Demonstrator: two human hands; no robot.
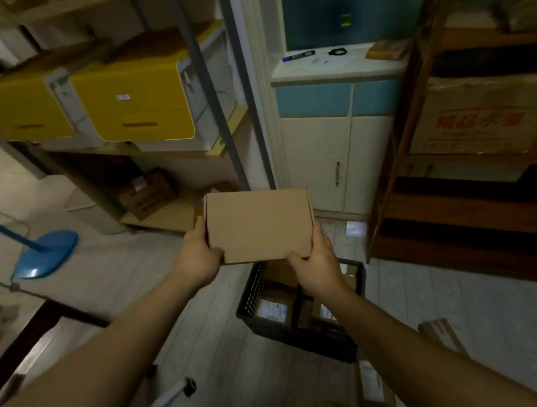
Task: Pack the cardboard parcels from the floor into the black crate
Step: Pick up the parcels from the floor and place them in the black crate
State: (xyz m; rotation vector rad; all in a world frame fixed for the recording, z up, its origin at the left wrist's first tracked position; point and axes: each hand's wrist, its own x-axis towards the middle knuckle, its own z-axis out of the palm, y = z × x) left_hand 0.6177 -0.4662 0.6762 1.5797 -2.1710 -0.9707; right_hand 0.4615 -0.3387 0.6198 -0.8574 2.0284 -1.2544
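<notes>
A flat, plain brown cardboard parcel is held in the air by both bare hands, its broad top face turned up toward the camera. The left hand is closed on the parcel's near left corner, with the thumb laid up along the left edge and the fingers hidden beneath. The right hand is closed on the near right corner, the thumb resting on the near edge and the remaining fingers wrapped under and along the right side. Both forearms are stretched forward from the bottom of the frame.

The parcel is seen above and slightly beyond a black perforated plastic crate that stands on the pale plank floor. Several cardboard parcels with white labels are already lying inside the crate, partly hidden by the right wrist. A further labelled parcel lies on the floor just in front of the crate, and another lies to its right, near the right forearm.

Two yellow storage boxes are seen on a metal shelf at the upper left, and a white cabinet with blue panels stands behind the held parcel. A dark wooden shelf unit carrying a large printed carton occupies the right side. A blue round base on a stem rests on the floor at the left.
</notes>
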